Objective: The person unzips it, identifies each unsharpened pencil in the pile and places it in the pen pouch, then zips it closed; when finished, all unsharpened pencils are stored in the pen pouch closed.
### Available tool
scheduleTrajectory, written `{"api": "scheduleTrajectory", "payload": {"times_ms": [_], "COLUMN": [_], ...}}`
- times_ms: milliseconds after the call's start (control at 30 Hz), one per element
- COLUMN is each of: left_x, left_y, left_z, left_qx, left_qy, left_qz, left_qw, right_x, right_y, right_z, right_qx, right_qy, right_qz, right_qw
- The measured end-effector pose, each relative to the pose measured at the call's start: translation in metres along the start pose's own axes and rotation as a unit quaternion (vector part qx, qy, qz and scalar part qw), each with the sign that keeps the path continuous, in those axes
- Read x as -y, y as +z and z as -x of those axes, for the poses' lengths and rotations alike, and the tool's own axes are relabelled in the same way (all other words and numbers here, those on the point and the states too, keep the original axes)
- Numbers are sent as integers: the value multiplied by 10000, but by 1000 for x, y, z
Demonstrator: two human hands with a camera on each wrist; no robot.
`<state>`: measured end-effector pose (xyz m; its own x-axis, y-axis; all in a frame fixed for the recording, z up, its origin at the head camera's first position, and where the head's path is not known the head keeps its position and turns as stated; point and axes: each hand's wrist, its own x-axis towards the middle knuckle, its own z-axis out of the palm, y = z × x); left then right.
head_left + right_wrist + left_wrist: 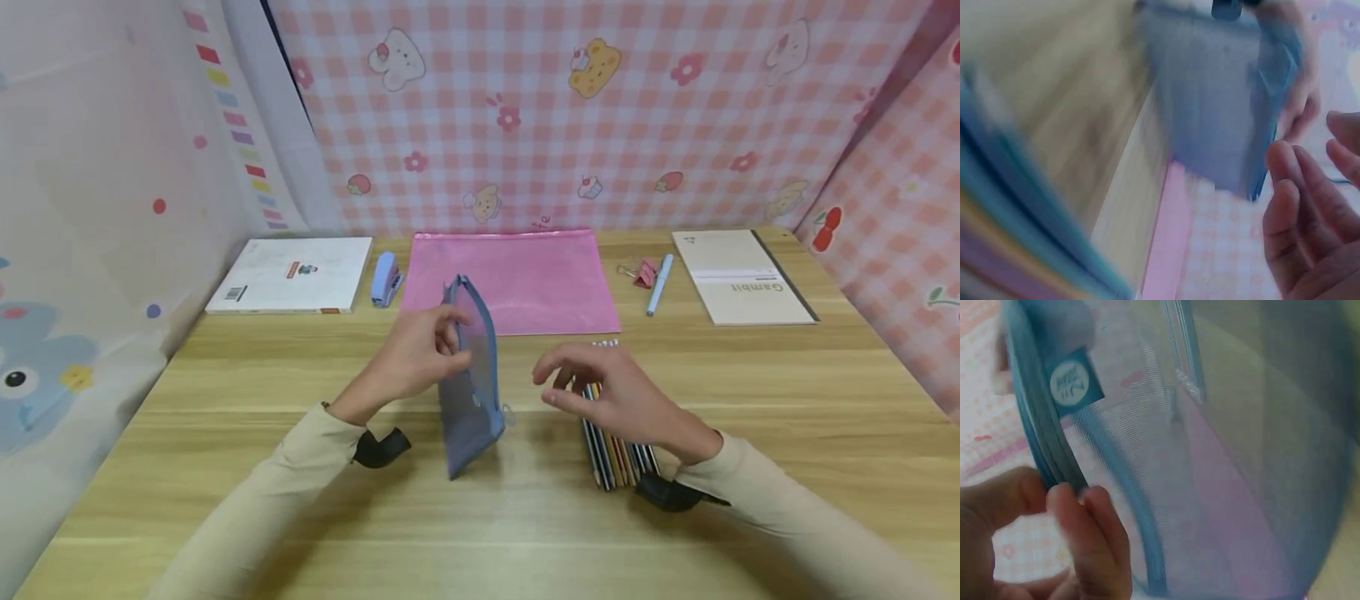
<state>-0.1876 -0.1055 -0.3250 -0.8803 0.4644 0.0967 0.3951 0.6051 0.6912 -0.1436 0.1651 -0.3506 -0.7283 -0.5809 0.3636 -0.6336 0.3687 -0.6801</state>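
A blue mesh zipper pouch (471, 379) stands on edge on the wooden table (787, 417), and my left hand (420, 357) pinches its zipper edge near the top. In the left wrist view my fingers (1085, 544) pinch the blue zipper band of the pouch (1222, 456). My right hand (603, 392) hovers with relaxed fingers just right of the pouch, above a row of coloured pencils (613, 450), and holds nothing. The right wrist view is blurred: the pouch (1222, 106), my right fingers (1300, 212) and the pencils (1016, 225) at lower left.
A flat pink zipper bag (517, 279) lies behind the pouch. At the back left are a white book (292, 273) and a blue stapler (385, 279). At the back right are a pink binder clip (643, 272), a light blue pen (659, 285) and a beige notebook (738, 279). Patterned walls enclose the table.
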Motion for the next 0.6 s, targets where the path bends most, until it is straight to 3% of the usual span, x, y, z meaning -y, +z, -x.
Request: {"api": "scheduleTrajectory", "payload": {"times_ms": [167, 300, 433, 600], "left_x": [12, 20, 25, 26], "left_y": [5, 9, 9, 6], "left_z": [11, 18, 20, 18], "left_qx": [389, 554, 678, 752], "left_qy": [104, 199, 170, -163], "left_qz": [-276, -81, 568, 1733], "left_qw": [9988, 9982, 9959, 9819], "right_x": [-15, -24, -32, -37], "right_y": [-11, -11, -8, -7], "right_z": [-2, -1, 2, 3], "right_qx": [522, 780, 826, 871], "right_qy": [572, 687, 683, 715], "right_qz": [1175, 1786, 2026, 1961], "right_qw": [9900, 9784, 9734, 9741]}}
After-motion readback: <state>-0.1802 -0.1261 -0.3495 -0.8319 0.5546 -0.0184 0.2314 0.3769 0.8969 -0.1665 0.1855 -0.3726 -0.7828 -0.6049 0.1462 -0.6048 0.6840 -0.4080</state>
